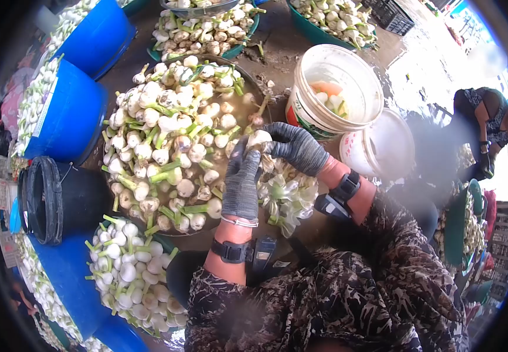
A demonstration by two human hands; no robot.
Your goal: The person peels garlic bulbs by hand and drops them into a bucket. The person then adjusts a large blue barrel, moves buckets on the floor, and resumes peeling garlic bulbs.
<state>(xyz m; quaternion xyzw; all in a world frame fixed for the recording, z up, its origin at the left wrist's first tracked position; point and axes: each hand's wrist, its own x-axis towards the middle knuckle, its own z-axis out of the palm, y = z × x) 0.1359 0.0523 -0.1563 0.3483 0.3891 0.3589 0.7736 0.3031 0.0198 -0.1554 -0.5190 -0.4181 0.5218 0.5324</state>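
A white garlic bulb with a brownish stalk pointing up is gripped between both hands, over the edge of a wide round basin. My left hand, in a grey glove, has its fingertips closed on the bulb's lower left side. From the right, my right hand, gloved too, pinches the same bulb with curled fingers. Many garlic bulbs with short green stems fill the basin, some lying in murky water. Pale peeled garlic skins are heaped just below my right hand.
A white bucket with some bulbs inside stands beyond my right hand, beside its lid-like white container. Clean bulbs are piled at lower left. Blue tubs and a black bucket line the left. Another person bends at right.
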